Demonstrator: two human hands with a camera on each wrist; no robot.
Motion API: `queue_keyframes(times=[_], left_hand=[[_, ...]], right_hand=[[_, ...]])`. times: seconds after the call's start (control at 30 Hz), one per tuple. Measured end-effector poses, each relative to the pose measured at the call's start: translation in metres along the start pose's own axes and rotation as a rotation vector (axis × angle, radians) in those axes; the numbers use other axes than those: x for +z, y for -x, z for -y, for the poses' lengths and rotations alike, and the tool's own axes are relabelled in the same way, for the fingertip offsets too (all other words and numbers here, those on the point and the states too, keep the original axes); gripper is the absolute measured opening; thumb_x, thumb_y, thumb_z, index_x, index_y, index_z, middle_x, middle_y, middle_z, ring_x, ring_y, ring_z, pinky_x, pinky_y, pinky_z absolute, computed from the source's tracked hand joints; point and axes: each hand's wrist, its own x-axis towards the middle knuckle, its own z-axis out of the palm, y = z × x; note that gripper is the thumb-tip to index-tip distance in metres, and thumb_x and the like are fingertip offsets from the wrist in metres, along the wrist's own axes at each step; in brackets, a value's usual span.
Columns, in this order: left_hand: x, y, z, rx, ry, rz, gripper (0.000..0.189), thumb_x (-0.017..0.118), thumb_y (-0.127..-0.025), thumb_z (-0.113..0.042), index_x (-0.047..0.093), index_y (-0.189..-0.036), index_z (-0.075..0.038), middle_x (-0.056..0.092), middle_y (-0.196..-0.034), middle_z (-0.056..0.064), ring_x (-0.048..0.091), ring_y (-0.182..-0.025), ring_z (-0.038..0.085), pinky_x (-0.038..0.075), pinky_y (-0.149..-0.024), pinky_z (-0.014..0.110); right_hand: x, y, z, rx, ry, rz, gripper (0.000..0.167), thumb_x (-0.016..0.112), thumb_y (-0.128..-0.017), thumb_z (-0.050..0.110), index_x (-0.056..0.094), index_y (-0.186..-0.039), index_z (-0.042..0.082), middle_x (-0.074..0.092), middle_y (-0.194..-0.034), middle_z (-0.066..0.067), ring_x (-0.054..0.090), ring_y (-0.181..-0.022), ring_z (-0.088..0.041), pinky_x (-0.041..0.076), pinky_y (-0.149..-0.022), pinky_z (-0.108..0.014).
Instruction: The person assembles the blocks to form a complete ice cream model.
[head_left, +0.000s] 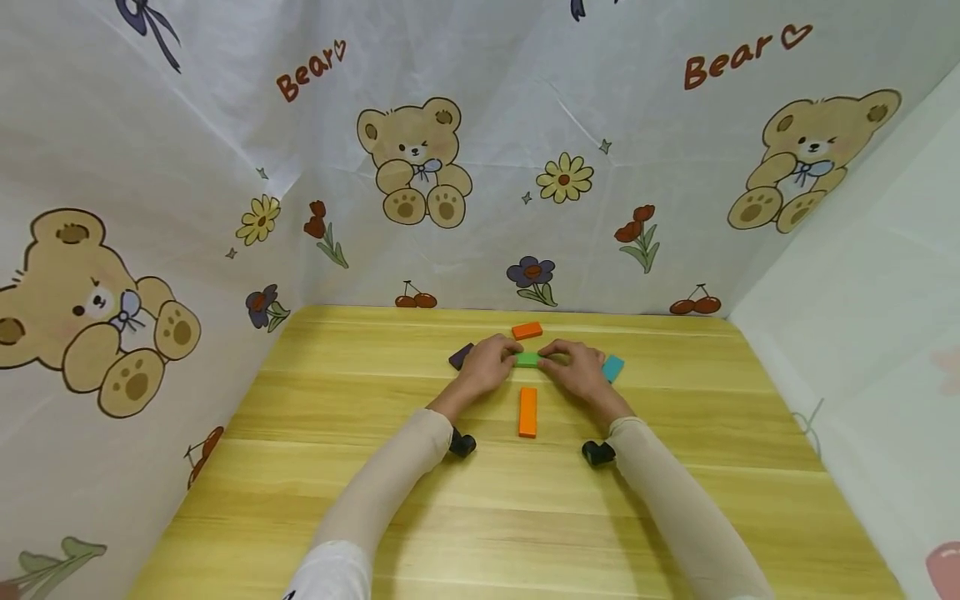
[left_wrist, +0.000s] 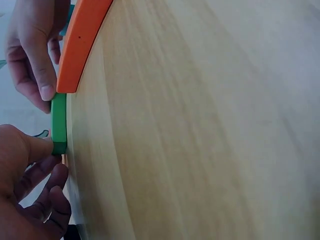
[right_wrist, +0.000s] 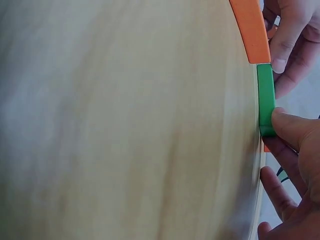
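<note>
A green block [head_left: 528, 360] lies crosswise on the wooden table between both hands. The left hand [head_left: 487, 365] pinches its left end with thumb and fingers; in the left wrist view that thumb presses on the green block [left_wrist: 59, 122]. At the opposite end, the right hand [head_left: 576, 367] pinches the block too, its thumb on the side in the right wrist view, near the end of the green block [right_wrist: 266, 97]. An orange block [head_left: 528, 412] lies lengthwise nearer the person. Beyond the green one is another orange block [head_left: 527, 331], set crosswise at a slight slant.
A dark purple block [head_left: 461, 357] sits partly behind the left hand. By the right hand lies a blue block [head_left: 612, 368], with a small pinkish piece [head_left: 597, 356] mostly hidden there. A bear-print cloth [head_left: 480, 250] hangs behind the wooden table [head_left: 525, 517].
</note>
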Motion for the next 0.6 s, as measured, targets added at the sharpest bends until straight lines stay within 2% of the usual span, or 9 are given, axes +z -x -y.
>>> queue_keyframes(times=[0.2, 0.43, 0.6], left_hand=[[0.001, 0.001, 0.001, 0.022, -0.042, -0.001, 0.029, 0.063, -0.110, -0.022, 0.075, -0.137, -0.021, 0.071, -0.129, 0.001, 0.071, -0.115, 0.023, 0.058, -0.097, 0.043], [0.003, 0.005, 0.003, 0.036, -0.062, 0.005, 0.029, 0.063, -0.110, -0.023, 0.075, -0.137, -0.022, 0.072, -0.131, 0.001, 0.071, -0.115, 0.023, 0.059, -0.098, 0.044], [0.001, 0.011, 0.002, 0.071, -0.094, 0.018, 0.028, 0.065, -0.109, -0.024, 0.076, -0.135, -0.022, 0.073, -0.128, 0.000, 0.071, -0.112, 0.020, 0.059, -0.096, 0.042]], right_hand=[[0.000, 0.001, 0.000, -0.005, 0.015, -0.008, 0.022, 0.076, -0.102, 0.035, 0.081, -0.118, 0.021, 0.080, -0.129, -0.007, 0.066, -0.130, -0.040, 0.021, -0.109, -0.060], [0.001, 0.008, 0.000, -0.010, 0.007, -0.004, 0.020, 0.077, -0.102, 0.034, 0.082, -0.117, 0.022, 0.080, -0.127, -0.007, 0.066, -0.129, -0.040, 0.019, -0.113, -0.064], [0.000, 0.015, 0.001, -0.027, -0.016, -0.005, 0.017, 0.079, -0.100, 0.033, 0.082, -0.113, 0.021, 0.081, -0.124, -0.007, 0.068, -0.125, -0.040, 0.019, -0.111, -0.064]])
